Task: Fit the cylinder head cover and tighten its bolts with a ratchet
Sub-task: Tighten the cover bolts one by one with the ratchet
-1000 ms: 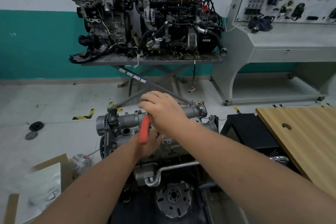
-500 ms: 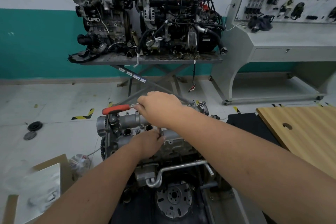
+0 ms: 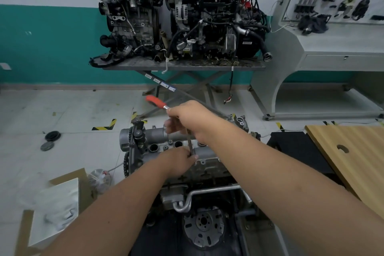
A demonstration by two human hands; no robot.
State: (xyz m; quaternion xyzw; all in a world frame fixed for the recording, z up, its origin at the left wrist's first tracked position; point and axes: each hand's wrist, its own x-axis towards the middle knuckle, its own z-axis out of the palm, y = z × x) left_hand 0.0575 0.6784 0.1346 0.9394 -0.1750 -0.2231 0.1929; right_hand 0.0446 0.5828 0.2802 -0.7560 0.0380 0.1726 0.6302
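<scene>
At far left, a cardboard box with white wrapping sits on the floor, well apart from the work.

The cylinder head cover is seated on top of the engine in the centre foreground, with its open plug wells facing up.

The left hand rests low on the cover. Its fingers are curled round the lower end of the extension bar, steadying it near the near edge of the cover. The socket and the bolt under it are hidden by this hand.

The right hand is above it, closed round the ratchet close to the head. The orange grip projects free to the upper left, beyond the fingers.

To the right, a wooden board lies just beside the engine.

Risks from this position:

- Short lever. The grasp is near the head, not on the orange grip. Torque is likely to be low and hard to judge, so a bolt may be left loose.
- Tilted bar. The extension leans slightly. If it leans further under load, the socket can ride off the bolt and round its head.
- Slip. A sudden release would probably drive the left-hand knuckles into the cover.
- Uneven tightening may distort the cover.
</scene>
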